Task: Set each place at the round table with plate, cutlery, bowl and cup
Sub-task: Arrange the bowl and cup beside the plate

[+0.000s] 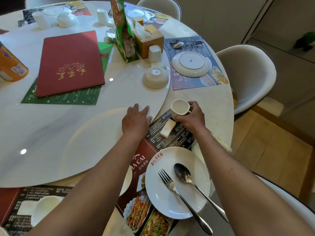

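Observation:
My right hand [193,117] grips a small white cup [179,108] by its handle, upright, just above the placemat [172,140] of the near place. My left hand [136,120] rests flat on the edge of the turntable [85,133], fingers straight. On the near placemat stands a white plate [177,186] with a fork [177,193] and a spoon [190,179] lying on it. A small white folded napkin [167,128] lies beside the cup. An upturned bowl [155,78] and an upturned cup [154,53] stand on the turntable.
The far right place has an upturned plate [191,63] and cutlery [184,43]. A red menu [69,63], tissue box [147,40], green packet [121,29] and orange bottle [10,65] stand on the turntable. Grey chairs [247,77] ring the table. A white bowl [44,208] sits bottom left.

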`<state>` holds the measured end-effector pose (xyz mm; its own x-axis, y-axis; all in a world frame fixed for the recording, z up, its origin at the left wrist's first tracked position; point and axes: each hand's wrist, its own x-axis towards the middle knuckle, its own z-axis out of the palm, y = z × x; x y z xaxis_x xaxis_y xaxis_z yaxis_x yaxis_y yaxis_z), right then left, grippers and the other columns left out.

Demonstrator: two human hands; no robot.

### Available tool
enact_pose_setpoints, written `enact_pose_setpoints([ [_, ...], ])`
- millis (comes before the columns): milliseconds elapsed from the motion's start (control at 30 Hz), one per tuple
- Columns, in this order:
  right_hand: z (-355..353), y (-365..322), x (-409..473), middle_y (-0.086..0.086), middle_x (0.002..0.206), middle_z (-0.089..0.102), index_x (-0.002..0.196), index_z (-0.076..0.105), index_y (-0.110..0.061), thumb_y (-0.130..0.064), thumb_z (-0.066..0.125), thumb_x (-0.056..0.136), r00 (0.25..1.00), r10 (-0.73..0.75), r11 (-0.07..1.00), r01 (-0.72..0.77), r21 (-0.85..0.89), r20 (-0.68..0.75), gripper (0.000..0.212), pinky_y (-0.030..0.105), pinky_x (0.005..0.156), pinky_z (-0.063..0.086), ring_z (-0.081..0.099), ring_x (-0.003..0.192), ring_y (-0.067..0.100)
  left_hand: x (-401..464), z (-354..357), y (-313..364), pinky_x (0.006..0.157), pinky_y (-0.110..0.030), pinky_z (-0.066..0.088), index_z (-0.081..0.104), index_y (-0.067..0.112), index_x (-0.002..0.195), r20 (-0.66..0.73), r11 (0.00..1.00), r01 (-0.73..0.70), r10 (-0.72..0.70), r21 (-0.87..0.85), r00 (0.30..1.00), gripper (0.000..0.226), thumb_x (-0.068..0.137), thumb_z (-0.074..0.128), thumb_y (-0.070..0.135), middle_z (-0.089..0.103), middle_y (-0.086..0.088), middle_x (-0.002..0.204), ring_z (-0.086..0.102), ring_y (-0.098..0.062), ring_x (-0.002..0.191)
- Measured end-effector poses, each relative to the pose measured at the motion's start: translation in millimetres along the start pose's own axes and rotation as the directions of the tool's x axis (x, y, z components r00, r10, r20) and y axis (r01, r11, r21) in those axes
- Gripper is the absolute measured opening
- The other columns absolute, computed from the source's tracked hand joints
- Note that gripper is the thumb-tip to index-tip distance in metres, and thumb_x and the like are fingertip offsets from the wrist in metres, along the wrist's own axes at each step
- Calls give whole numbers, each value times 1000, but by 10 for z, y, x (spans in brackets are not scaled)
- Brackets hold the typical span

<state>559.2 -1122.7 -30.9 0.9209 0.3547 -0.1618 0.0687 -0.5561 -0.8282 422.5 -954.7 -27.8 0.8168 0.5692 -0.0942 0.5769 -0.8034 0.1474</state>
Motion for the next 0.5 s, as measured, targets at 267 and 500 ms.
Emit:
enact_pose_setpoints([
  [267, 6, 3, -2, -10, 107, 62, 121, 53, -23, -26, 91, 64, 1000, -8, 1000, 9, -24, 13, 68, 29, 83, 46, 61, 104, 16, -15, 0, -7, 100, -43, 45, 34, 33, 154, 2, 1000, 4, -4, 1, 1000, 52, 105, 40, 49, 33, -8, 156, 33, -27, 141],
  [500, 0, -16, -12, -10, 109, 61, 123, 52, -24, -25, 91, 64, 1000, 1, 999, -1, -41, 19, 71, 29, 84, 46, 61, 108, 19, -38, -16, -21, 98, -43, 46, 34, 32, 154, 6, 1000, -6, 6, 15, 1000, 52, 105, 40, 48, 35, -9, 154, 34, -27, 139],
])
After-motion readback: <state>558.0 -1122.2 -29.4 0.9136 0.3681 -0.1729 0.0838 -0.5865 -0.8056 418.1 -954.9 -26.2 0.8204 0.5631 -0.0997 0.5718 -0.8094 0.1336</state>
